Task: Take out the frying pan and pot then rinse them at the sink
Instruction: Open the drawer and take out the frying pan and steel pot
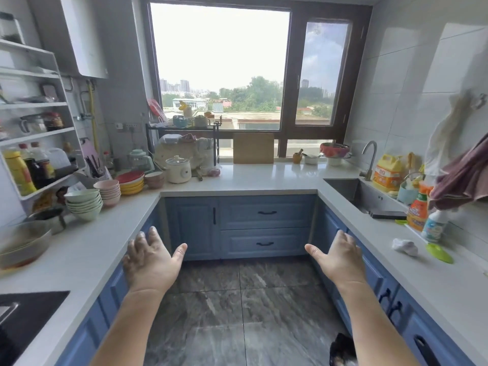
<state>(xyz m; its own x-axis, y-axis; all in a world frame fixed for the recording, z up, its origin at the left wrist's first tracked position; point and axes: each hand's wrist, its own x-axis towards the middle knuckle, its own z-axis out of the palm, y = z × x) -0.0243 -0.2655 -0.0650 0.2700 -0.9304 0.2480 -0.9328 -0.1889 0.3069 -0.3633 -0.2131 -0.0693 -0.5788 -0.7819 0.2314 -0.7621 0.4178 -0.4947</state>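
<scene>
The white bench (264, 178) runs in a U shape; on it stand stacked bowls (84, 203), a small cooker (178, 169) (white, with lid), a cutting board (253, 148) and bottles (417, 210) beside the sink (351, 190).

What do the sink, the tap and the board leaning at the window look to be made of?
Sink: likely stainless steel, brushed grey walls with a dull sheen. Tap: metal, probably satin steel, with a soft highlight along its curved neck. Board: seemingly wood or bamboo, matte tan, faint grain.

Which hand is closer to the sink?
The right hand. It hovers open in front of the blue cabinets just below the sink counter. The left hand is across the aisle, by the opposite counter.
</scene>
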